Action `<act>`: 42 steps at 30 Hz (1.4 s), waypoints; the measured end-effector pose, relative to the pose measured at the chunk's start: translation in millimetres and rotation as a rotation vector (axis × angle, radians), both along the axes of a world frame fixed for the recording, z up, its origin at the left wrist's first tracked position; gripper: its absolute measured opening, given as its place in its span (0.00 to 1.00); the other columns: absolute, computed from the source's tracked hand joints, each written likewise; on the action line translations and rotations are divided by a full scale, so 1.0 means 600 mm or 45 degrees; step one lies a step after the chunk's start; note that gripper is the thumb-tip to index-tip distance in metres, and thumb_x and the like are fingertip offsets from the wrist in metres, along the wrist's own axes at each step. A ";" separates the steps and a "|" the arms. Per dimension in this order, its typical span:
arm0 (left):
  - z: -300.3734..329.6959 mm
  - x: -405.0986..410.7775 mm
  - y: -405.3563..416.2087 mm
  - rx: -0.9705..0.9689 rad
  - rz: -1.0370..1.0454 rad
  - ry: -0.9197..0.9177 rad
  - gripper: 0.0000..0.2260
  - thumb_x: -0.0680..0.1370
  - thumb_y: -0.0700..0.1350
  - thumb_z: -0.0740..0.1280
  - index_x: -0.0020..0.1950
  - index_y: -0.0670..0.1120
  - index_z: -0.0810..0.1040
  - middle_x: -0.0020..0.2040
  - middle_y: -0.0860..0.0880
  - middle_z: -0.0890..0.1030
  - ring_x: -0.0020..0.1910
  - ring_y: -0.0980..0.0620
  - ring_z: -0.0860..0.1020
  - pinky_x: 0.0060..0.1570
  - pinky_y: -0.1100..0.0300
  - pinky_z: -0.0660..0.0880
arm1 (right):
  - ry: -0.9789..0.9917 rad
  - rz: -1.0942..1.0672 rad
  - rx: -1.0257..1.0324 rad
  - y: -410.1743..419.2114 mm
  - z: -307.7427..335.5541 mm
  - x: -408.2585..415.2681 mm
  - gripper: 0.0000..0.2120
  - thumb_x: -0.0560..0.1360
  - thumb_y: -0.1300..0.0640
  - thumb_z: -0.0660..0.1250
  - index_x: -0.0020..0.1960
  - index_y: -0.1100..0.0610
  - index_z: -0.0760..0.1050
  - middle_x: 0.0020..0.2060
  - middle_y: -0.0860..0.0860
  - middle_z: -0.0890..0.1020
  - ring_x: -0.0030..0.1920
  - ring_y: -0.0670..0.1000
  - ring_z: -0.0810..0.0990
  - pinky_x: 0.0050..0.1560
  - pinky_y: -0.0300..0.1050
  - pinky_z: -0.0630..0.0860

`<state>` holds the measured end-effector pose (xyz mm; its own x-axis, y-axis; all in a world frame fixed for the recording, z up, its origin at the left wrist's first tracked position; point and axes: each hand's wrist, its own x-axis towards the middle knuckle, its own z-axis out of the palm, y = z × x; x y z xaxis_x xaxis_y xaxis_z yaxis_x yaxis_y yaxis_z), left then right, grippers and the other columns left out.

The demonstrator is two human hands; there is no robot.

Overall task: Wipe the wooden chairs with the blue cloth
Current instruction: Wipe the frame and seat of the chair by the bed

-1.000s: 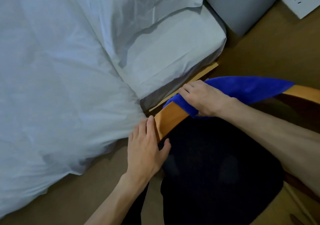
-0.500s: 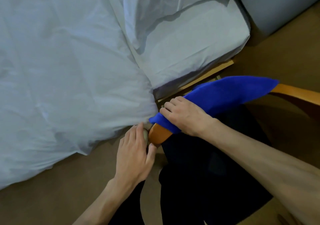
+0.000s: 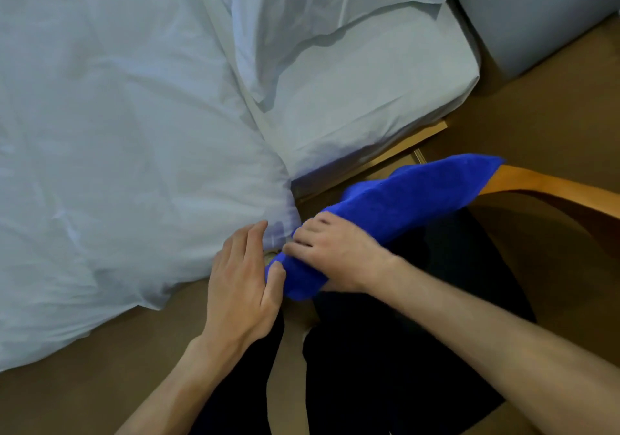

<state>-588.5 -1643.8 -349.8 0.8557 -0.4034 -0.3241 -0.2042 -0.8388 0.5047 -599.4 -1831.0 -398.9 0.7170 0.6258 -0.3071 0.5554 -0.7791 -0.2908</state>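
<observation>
Head view. The curved orange-brown wooden chair rail runs from the right edge of frame toward the corner of the bed; only its right-hand stretch is bare. The rest of it lies under the bright blue terry cloth, which is draped lengthwise along the rail, its far tip near the bare wood and its near end bunched at the rail's left end.

Right hand: on top of the cloth at the rail's left end, fingers curled down over the fabric, grip closed round cloth and rail together.

Left hand: just left of the rail's end, fingers straight and together, pointing toward the bed. Thumb touches the bunched end of the cloth. Nothing held in this hand.

The white rumpled bed sheet hangs down to the left of the rail's end, close to both hands. Brown carpeted floor shows below the sheet. Dark seat area beneath the rail; detail not readable.
</observation>
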 end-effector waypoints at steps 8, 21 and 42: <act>-0.001 0.019 -0.077 -0.124 -0.019 -0.039 0.22 0.78 0.54 0.56 0.65 0.42 0.73 0.58 0.45 0.76 0.56 0.45 0.74 0.55 0.53 0.70 | 0.037 -0.254 -0.139 -0.179 0.012 0.023 0.39 0.66 0.35 0.71 0.71 0.49 0.67 0.62 0.49 0.76 0.61 0.54 0.75 0.65 0.51 0.68; -0.001 -0.015 -0.254 -0.134 -0.332 -0.173 0.16 0.79 0.54 0.58 0.62 0.46 0.71 0.57 0.49 0.74 0.56 0.51 0.73 0.58 0.56 0.70 | 0.283 -1.279 -0.318 -0.488 0.054 -0.119 0.14 0.72 0.54 0.73 0.52 0.49 0.70 0.38 0.46 0.78 0.42 0.53 0.79 0.50 0.56 0.76; 0.062 -0.326 -0.646 -0.235 -1.394 -0.336 0.20 0.77 0.49 0.65 0.67 0.47 0.68 0.62 0.48 0.73 0.60 0.49 0.73 0.60 0.52 0.72 | -0.174 -2.428 -0.172 -0.546 0.036 -0.592 0.27 0.70 0.38 0.73 0.56 0.57 0.70 0.49 0.55 0.81 0.49 0.60 0.81 0.43 0.53 0.76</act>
